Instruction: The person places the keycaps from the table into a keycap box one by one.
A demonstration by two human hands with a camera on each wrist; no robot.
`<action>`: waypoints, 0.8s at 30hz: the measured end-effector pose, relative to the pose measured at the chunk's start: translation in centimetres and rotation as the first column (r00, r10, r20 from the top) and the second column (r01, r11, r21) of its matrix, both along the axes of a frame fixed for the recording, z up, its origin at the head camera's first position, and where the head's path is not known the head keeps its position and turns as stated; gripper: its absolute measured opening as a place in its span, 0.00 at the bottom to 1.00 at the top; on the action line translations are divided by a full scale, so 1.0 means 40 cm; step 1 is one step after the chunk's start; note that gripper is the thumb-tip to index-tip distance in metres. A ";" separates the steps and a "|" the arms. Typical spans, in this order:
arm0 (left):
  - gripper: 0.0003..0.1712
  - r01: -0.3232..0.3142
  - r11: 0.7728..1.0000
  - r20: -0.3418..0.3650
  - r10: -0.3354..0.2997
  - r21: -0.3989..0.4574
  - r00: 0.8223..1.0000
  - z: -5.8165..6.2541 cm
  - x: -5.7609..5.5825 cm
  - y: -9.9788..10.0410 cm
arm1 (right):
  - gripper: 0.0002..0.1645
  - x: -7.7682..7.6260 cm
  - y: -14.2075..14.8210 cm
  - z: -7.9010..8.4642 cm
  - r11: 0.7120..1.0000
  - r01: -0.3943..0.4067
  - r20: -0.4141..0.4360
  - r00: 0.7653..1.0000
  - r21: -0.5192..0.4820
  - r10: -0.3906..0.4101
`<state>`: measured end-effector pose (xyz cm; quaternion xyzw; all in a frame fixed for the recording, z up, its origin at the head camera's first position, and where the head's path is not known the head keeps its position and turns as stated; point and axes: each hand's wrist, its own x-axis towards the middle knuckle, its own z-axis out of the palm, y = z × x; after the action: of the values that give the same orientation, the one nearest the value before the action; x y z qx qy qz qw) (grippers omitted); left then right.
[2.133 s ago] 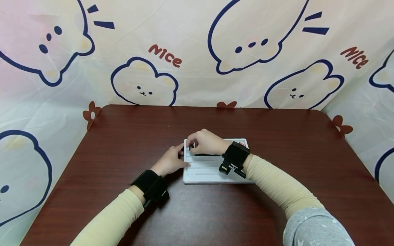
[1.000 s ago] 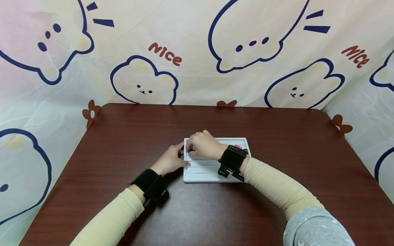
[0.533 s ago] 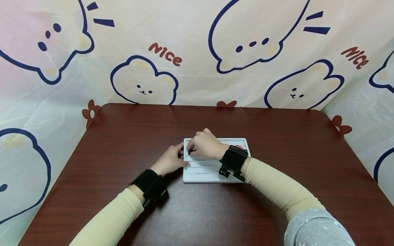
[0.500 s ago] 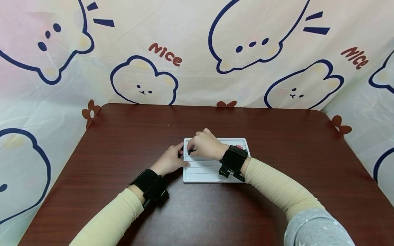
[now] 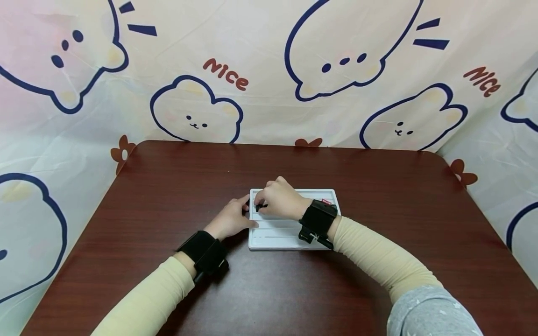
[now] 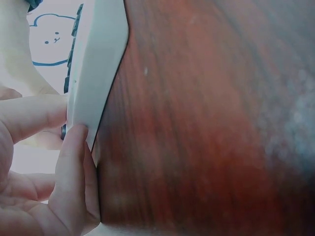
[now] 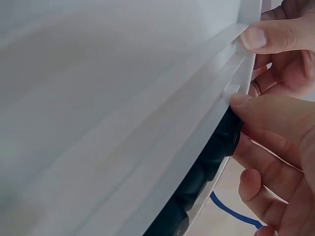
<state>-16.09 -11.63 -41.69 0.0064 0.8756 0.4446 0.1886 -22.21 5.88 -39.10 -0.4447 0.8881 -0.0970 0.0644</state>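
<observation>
A white tray (image 5: 277, 240) with raised ridges lies on the brown table. My left hand (image 5: 230, 218) grips its left edge, with the thumb on the top face and other fingers against the side. My right hand (image 5: 282, 198) reaches over the tray's far left part and pinches the end of a black strip (image 7: 206, 157) with a notched, segmented edge. In the right wrist view the strip runs along the tray's far side, close inside the rim. From the head, my right hand hides most of the strip, and only a dark end shows at the fingertips.
A small red label (image 5: 326, 201) shows on the tray's far right part. The brown table (image 5: 269, 294) extends on all sides, backed by a cartoon-printed cloth (image 5: 269, 107). Black bands with cameras sit on both wrists.
My right hand and wrist have shifted slightly nearer, uncovering more of the red label. The long dark piece visible under my right hand earlier is now hidden. My left hand stays at the edge.
</observation>
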 end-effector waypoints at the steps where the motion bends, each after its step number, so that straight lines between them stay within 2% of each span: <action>1: 0.52 0.002 1.000 0.000 -0.002 0.000 1.000 0.000 0.000 0.000 | 0.12 0.001 0.001 0.001 1.000 -0.003 -0.003 1.000 0.001 0.003; 10: 0.51 0.052 0.999 -0.009 -0.052 -0.005 0.999 -0.002 -0.014 0.024 | 0.11 0.011 0.030 -0.004 0.999 0.041 -0.013 0.999 -0.001 -0.041; 14: 0.50 0.081 0.997 -0.011 -0.081 -0.015 0.997 -0.005 -0.020 0.033 | 0.14 0.016 0.042 -0.005 0.997 0.071 0.003 0.997 -0.004 -0.071; 20: 0.50 0.081 0.997 0.006 -0.081 0.013 0.997 -0.018 -0.014 0.011 | 0.18 0.025 0.057 0.000 0.990 0.107 0.069 0.992 -0.089 -0.101; 24: 0.48 0.060 0.996 0.048 -0.063 0.061 0.997 -0.026 0.000 -0.022 | 0.18 0.038 0.093 0.010 0.982 0.127 0.107 0.988 -0.138 -0.113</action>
<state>-16.08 -12.50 -42.72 0.0282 0.8563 0.4646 0.2236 -20.69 9.58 -38.70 -0.3885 0.8997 -0.1865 0.0699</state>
